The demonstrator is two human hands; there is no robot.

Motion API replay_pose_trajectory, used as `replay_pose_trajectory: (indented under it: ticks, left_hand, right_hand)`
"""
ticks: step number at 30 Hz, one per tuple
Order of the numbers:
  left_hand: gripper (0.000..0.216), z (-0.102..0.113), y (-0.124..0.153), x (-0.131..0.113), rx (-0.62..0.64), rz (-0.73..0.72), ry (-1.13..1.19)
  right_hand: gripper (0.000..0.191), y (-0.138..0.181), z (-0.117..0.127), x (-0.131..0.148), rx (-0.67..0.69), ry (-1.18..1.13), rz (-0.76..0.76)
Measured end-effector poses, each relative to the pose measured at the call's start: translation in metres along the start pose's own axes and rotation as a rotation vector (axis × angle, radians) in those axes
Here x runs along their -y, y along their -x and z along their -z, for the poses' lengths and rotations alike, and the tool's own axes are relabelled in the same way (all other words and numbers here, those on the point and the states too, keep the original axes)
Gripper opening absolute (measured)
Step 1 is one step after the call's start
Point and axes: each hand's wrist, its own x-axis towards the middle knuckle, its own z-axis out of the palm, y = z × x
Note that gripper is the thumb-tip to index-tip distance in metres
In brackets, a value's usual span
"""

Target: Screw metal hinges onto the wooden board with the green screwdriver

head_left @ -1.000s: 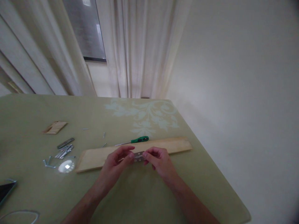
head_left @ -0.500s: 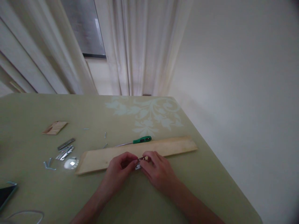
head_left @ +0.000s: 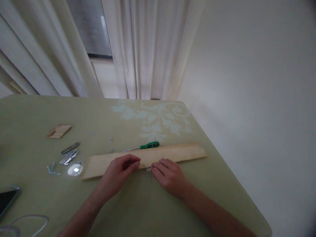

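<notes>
My right hand (head_left: 169,174) is closed, thumb and fingers pinching a small metal hinge (head_left: 148,170) at the front edge of a long wooden board (head_left: 190,152). Only the hinge's left end shows; the fingers cover the rest. To the left, my left hand (head_left: 119,171) rests over the board with curved fingers, thumb and index tips slightly apart, and nothing visible between them. A small dark spot marks the board between the hands. Behind the board lies a screwdriver (head_left: 150,145) with a green handle, its shaft pointing left.
Left of the board lie metal hinge pieces (head_left: 69,157), a shiny clear round object (head_left: 75,169) and several screws (head_left: 52,169). Farther back is a small wood piece (head_left: 59,131). A dark-screened device (head_left: 7,200) and a pale cable (head_left: 32,216) are at the near left.
My left hand has let go of the hinge and moved a little left. My right hand still holds it, now against the board's front edge. The view has shifted slightly.
</notes>
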Motion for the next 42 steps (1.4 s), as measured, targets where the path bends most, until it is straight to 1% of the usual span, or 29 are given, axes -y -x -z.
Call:
replay_pose_trajectory:
  ticks: [3,5,9,12,14,16,18,21,24,27,31,38,40,42]
  left_hand:
    - [0.019,0.0,0.003,-0.004,0.023,-0.078,-0.218]
    - [0.017,-0.006,0.007,-0.001,-0.021,-0.157,-0.365]
    - [0.019,-0.023,0.014,0.014,-0.131,-0.396,-0.585]
    - [0.022,-0.029,0.016,0.023,-0.175,-0.584,-0.715]
    - [0.024,-0.029,0.017,0.026,-0.182,-0.673,-0.766]
    - [0.025,-0.027,0.016,0.027,-0.186,-0.718,-0.776]
    - [0.027,-0.025,0.015,0.027,-0.201,-0.724,-0.755]
    - [0.027,-0.024,0.014,0.027,-0.216,-0.696,-0.711]
    - [0.025,-0.024,0.013,0.027,-0.213,-0.677,-0.685]
    - [0.029,-0.026,0.013,0.027,-0.209,-0.678,-0.689]
    - [0.032,-0.027,0.012,0.025,-0.227,-0.674,-0.7]
    - [0.028,-0.029,0.013,0.029,-0.221,-0.629,-0.651]
    - [0.028,-0.028,0.012,0.03,-0.204,-0.598,-0.632]
    - [0.028,-0.021,0.011,0.03,-0.11,-0.547,-0.604]
  right_hand:
    - [0.019,0.004,-0.006,0.003,-0.063,0.011,-0.002]
    - [0.02,0.003,-0.011,0.005,-0.068,0.005,0.01]
    - [0.02,0.0,-0.021,0.008,-0.029,-0.014,0.048]
    - [0.017,0.001,-0.025,0.011,0.026,-0.029,0.036]
    - [0.013,0.003,-0.025,0.012,0.063,-0.05,0.009]
    - [0.012,0.005,-0.022,0.012,0.091,-0.064,-0.009]
    - [0.014,0.007,-0.02,0.011,0.111,-0.07,-0.029]
    - [0.017,0.01,-0.017,0.007,0.13,-0.073,-0.093]
    - [0.018,0.013,-0.016,0.003,0.104,-0.09,-0.137]
    - [0.015,0.013,-0.016,0.002,0.086,-0.123,-0.171]
    - [0.014,0.012,-0.018,0.002,0.084,-0.141,-0.186]
    - [0.016,0.013,-0.019,0.0,0.103,-0.186,-0.179]
    - [0.016,0.013,-0.019,-0.001,0.108,-0.191,-0.176]
    - [0.016,0.013,-0.018,-0.001,0.113,-0.192,-0.172]
